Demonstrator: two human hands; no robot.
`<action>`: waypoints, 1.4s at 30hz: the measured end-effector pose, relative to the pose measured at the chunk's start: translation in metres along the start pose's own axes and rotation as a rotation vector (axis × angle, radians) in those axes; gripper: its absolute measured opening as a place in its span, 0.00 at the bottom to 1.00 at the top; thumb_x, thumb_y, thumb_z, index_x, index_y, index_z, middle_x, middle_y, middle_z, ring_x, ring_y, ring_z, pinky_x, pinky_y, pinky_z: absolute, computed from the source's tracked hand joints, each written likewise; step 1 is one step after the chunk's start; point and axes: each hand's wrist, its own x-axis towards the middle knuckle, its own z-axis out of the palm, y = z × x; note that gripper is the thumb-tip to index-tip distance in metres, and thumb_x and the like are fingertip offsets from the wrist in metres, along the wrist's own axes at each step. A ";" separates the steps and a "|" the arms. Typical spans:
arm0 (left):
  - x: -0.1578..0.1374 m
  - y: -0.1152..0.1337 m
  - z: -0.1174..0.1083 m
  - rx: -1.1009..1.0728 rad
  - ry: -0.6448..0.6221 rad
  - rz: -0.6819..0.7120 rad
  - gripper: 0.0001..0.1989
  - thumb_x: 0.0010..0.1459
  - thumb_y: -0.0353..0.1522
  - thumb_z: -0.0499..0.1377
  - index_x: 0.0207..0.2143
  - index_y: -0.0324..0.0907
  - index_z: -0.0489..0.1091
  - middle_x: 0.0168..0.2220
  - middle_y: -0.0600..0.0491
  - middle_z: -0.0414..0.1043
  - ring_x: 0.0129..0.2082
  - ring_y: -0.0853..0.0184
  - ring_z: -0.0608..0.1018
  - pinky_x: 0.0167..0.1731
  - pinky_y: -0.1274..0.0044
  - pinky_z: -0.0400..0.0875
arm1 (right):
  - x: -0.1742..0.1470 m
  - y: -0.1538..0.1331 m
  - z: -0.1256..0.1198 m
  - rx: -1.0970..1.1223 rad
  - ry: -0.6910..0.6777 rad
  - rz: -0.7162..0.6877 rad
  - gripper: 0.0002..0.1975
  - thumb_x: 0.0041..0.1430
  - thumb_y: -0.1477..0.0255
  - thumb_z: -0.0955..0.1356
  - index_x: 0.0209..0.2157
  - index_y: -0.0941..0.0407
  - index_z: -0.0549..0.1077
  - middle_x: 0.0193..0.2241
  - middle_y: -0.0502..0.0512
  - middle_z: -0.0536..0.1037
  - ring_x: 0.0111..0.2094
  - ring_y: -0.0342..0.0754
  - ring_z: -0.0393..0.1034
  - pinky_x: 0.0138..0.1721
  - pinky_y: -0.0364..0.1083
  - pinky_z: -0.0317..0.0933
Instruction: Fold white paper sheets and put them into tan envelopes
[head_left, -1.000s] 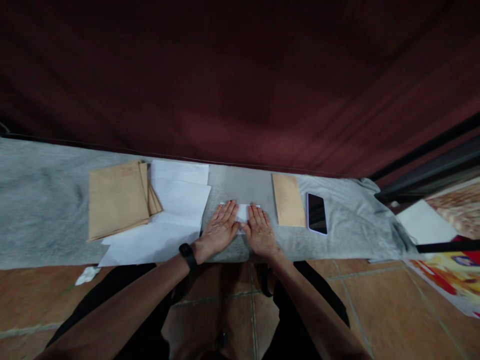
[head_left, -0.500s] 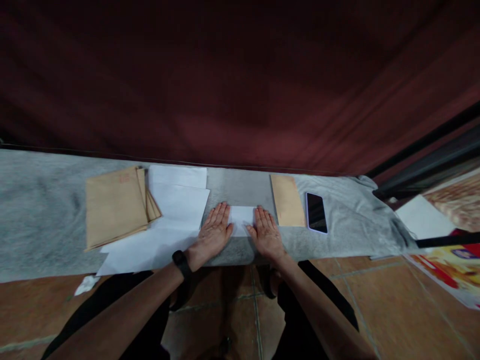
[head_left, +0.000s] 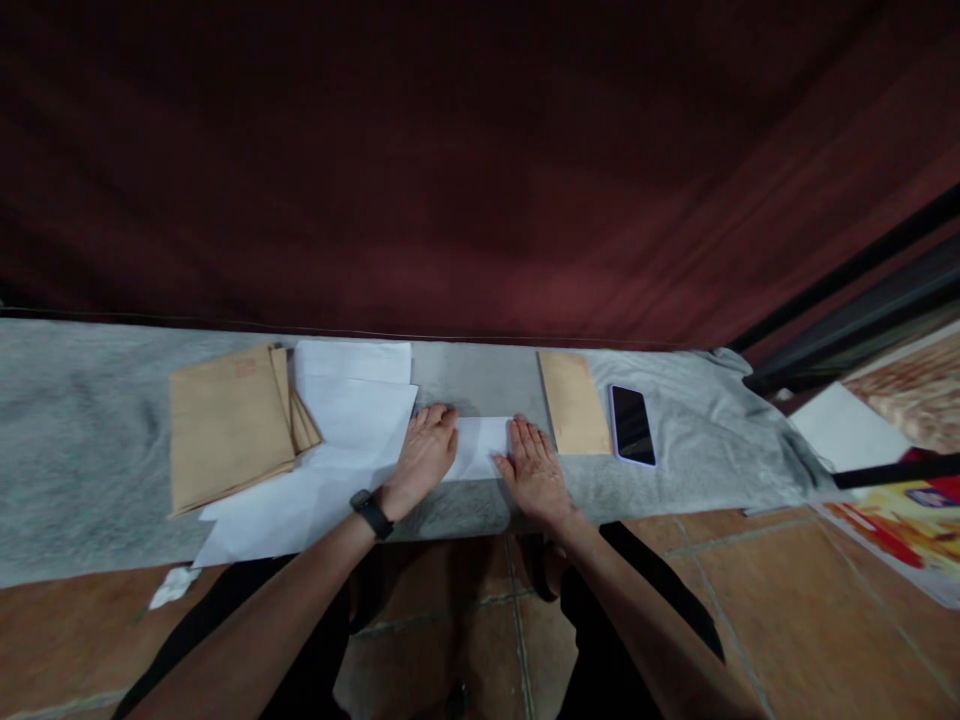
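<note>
Paper (head_left: pixel 480 446), a small white folded piece of rectangular shape, lay on the grey cloth (head_left: pixel 90 440) that covered the table, near its front edge and between the two hands. The left hand (head_left: pixel 421 455) rested on its left end with the fingers slightly curled, the knuckles raised; it pressed down and gripped nothing. The right hand (head_left: pixel 534 468) lay flat and open at the right end, fingers stretched forward, touching the edge of the paper. A black band (head_left: pixel 370 513) sat on the left wrist.

The cloth looked soft and a little fuzzy, with wrinkles at its right end. To the left lay loose white sheets (head_left: pixel 337 420), thin and smooth, overlapping each other, and on them a stack of brown envelopes (head_left: pixel 225 425) of matte paper. To the right of the hands lay one narrow brown envelope (head_left: pixel 574 402), and just beside it a phone (head_left: pixel 631 425) with a dark glossy screen. Behind the table hung a dark red curtain (head_left: pixel 480 170). The floor (head_left: pixel 787 600) had reddish-brown tiles.

Compared with one second before, the hands stood further apart, so more of the white paper showed between them. The left hand, flat before, had its fingers bent.
</note>
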 end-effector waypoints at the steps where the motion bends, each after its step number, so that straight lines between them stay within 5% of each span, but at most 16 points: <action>1: 0.002 -0.001 -0.001 -0.020 0.005 0.004 0.17 0.64 0.29 0.51 0.52 0.35 0.72 0.49 0.40 0.72 0.50 0.52 0.72 0.52 0.62 0.67 | 0.000 0.000 0.000 0.005 0.002 0.001 0.33 0.72 0.60 0.59 0.70 0.64 0.53 0.69 0.67 0.57 0.70 0.59 0.51 0.67 0.59 0.49; 5: 0.010 -0.002 -0.004 -0.152 0.028 -0.016 0.11 0.58 0.28 0.56 0.43 0.38 0.73 0.45 0.41 0.72 0.48 0.53 0.72 0.52 0.62 0.66 | 0.001 0.000 0.000 0.019 -0.006 0.008 0.33 0.72 0.60 0.60 0.69 0.65 0.54 0.69 0.67 0.58 0.70 0.59 0.50 0.68 0.59 0.49; 9: 0.022 -0.006 -0.007 -0.471 -0.005 -0.194 0.03 0.51 0.27 0.59 0.28 0.43 0.70 0.33 0.49 0.72 0.40 0.57 0.74 0.47 0.65 0.67 | 0.003 -0.003 -0.007 0.052 -0.041 -0.007 0.30 0.72 0.63 0.60 0.69 0.65 0.55 0.69 0.67 0.57 0.71 0.59 0.47 0.69 0.60 0.47; 13: 0.026 -0.009 -0.013 -0.660 -0.054 -0.249 0.04 0.51 0.31 0.58 0.25 0.44 0.67 0.25 0.56 0.69 0.28 0.65 0.73 0.32 0.74 0.67 | 0.003 -0.012 -0.016 0.153 -0.077 -0.189 0.37 0.68 0.58 0.64 0.70 0.61 0.51 0.71 0.64 0.51 0.72 0.58 0.44 0.70 0.61 0.46; 17: 0.020 -0.006 -0.025 -1.169 -0.102 -0.349 0.08 0.48 0.36 0.63 0.27 0.42 0.69 0.22 0.60 0.66 0.23 0.70 0.69 0.23 0.79 0.61 | 0.004 -0.020 -0.023 0.250 -0.080 -0.331 0.42 0.64 0.60 0.68 0.71 0.60 0.48 0.71 0.64 0.51 0.71 0.58 0.48 0.70 0.61 0.45; 21: 0.021 0.002 -0.039 -1.606 -0.159 -0.491 0.14 0.45 0.40 0.68 0.28 0.42 0.70 0.24 0.58 0.70 0.24 0.70 0.72 0.24 0.79 0.66 | 0.012 -0.018 -0.034 0.492 0.016 -0.223 0.30 0.65 0.76 0.62 0.68 0.55 0.59 0.68 0.59 0.62 0.67 0.52 0.57 0.68 0.56 0.52; 24: 0.023 0.008 -0.041 -1.795 -0.159 -0.532 0.19 0.52 0.47 0.65 0.36 0.41 0.74 0.37 0.50 0.77 0.39 0.63 0.79 0.37 0.73 0.75 | 0.023 -0.015 -0.043 0.902 0.148 0.026 0.21 0.69 0.70 0.60 0.61 0.53 0.69 0.58 0.57 0.75 0.60 0.50 0.68 0.63 0.53 0.61; 28: 0.019 0.017 -0.026 -1.709 -0.133 -0.521 0.22 0.54 0.38 0.67 0.51 0.44 0.71 0.47 0.49 0.76 0.48 0.62 0.78 0.45 0.72 0.75 | 0.036 -0.019 -0.044 1.391 0.226 0.433 0.25 0.68 0.52 0.60 0.50 0.56 0.75 0.44 0.58 0.83 0.48 0.54 0.77 0.51 0.52 0.71; 32: 0.013 0.019 -0.008 -1.555 -0.207 -0.404 0.36 0.54 0.36 0.66 0.63 0.44 0.60 0.46 0.48 0.77 0.45 0.61 0.79 0.45 0.70 0.75 | 0.037 -0.024 -0.037 1.613 0.137 0.569 0.26 0.64 0.52 0.64 0.49 0.58 0.74 0.42 0.61 0.83 0.44 0.55 0.79 0.43 0.51 0.74; 37: 0.016 0.004 -0.001 -1.263 -0.188 -0.283 0.39 0.56 0.40 0.63 0.67 0.43 0.54 0.36 0.51 0.76 0.35 0.62 0.79 0.35 0.72 0.73 | 0.029 -0.008 -0.026 1.496 0.103 0.639 0.22 0.58 0.56 0.68 0.47 0.56 0.73 0.45 0.61 0.82 0.43 0.55 0.78 0.39 0.50 0.73; 42: 0.022 -0.007 0.004 -1.081 -0.168 -0.185 0.39 0.53 0.35 0.62 0.67 0.42 0.55 0.32 0.55 0.73 0.27 0.67 0.74 0.28 0.76 0.68 | 0.029 0.015 -0.014 1.312 0.101 0.664 0.22 0.52 0.59 0.69 0.46 0.56 0.72 0.32 0.54 0.80 0.33 0.52 0.75 0.30 0.48 0.70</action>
